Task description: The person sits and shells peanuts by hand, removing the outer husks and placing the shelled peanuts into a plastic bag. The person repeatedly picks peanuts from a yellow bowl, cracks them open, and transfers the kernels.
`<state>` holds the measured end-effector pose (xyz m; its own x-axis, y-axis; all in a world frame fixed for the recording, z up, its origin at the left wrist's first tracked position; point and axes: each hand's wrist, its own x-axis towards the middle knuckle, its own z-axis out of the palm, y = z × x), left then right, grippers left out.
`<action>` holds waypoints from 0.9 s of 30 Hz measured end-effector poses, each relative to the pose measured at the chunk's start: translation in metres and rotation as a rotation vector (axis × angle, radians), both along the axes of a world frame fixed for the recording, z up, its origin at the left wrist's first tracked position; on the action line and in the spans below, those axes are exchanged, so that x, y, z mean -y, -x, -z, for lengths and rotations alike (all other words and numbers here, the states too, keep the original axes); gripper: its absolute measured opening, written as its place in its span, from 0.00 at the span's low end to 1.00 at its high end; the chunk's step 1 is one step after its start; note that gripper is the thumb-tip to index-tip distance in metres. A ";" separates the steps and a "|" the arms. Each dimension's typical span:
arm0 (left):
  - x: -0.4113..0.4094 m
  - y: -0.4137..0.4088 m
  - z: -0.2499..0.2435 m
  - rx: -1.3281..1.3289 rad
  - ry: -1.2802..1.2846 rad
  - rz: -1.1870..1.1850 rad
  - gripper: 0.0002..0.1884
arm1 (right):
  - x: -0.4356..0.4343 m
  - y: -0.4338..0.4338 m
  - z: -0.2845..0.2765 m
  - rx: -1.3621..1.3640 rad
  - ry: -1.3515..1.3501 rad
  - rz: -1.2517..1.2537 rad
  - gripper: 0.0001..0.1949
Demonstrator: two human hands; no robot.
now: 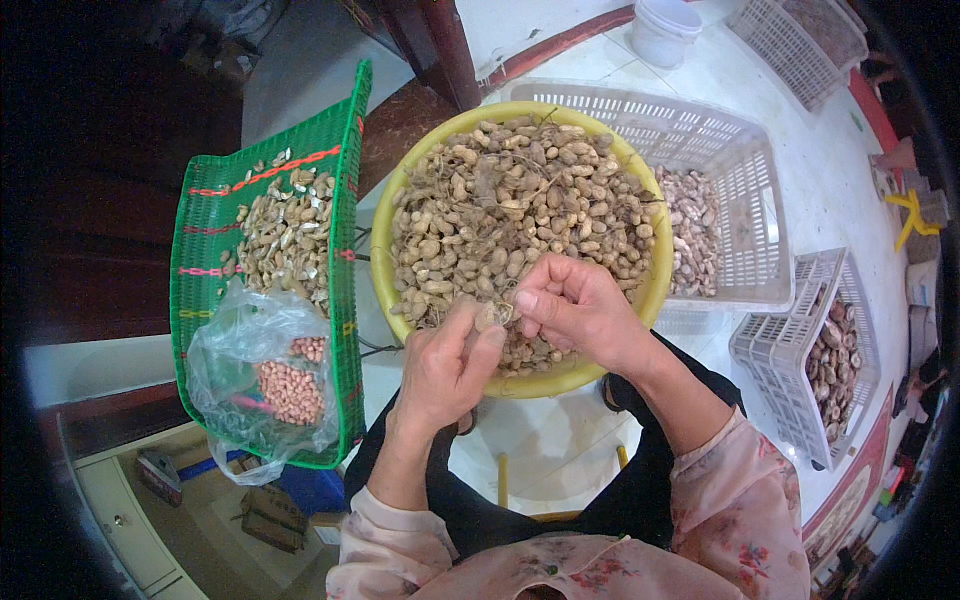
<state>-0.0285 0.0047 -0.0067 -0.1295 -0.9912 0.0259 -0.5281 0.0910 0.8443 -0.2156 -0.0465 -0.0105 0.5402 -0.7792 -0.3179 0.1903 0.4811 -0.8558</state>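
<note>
A round yellow basin (384, 247) heaped with unshelled peanuts (517, 195) sits in front of my knees. Over its near side, my left hand (446, 360) pinches a peanut (491, 316) between thumb and index finger. My right hand (581, 311) meets it from the right, its thumb and fingertips closed at thin strands on the peanut. Whether the right fingers grip the shell itself is hard to see. To the left, a green woven basket (206, 247) holds broken peanut shells (289, 232). A clear plastic bag (247, 330) in it contains pink shelled kernels (291, 391).
Right of the basin, a grey plastic crate (750, 217) holds pale produce resembling garlic (690, 232). A smaller crate (780, 375) with brown pieces stands further right. A white bucket (664, 34) and another crate (799, 45) are at the back. A drawer cabinet (124, 517) is lower left.
</note>
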 end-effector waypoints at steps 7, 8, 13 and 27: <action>-0.002 0.003 0.008 -0.148 -0.002 -0.116 0.07 | -0.006 -0.007 0.006 0.206 -0.102 0.029 0.06; -0.002 0.003 0.008 -0.266 -0.091 -0.179 0.07 | -0.006 -0.007 0.006 0.208 -0.108 0.021 0.07; 0.005 0.003 -0.006 -0.416 -0.112 -0.364 0.09 | -0.004 -0.005 0.008 0.288 -0.135 0.009 0.07; 0.002 0.004 -0.009 0.035 0.107 -0.021 0.13 | -0.004 -0.004 0.010 0.307 -0.379 -0.068 0.10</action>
<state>-0.0326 0.0029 0.0025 -0.1118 -0.9855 0.1274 -0.5595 0.1684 0.8116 -0.2113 -0.0420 -0.0204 0.6992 -0.5989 -0.3904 0.3637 0.7681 -0.5270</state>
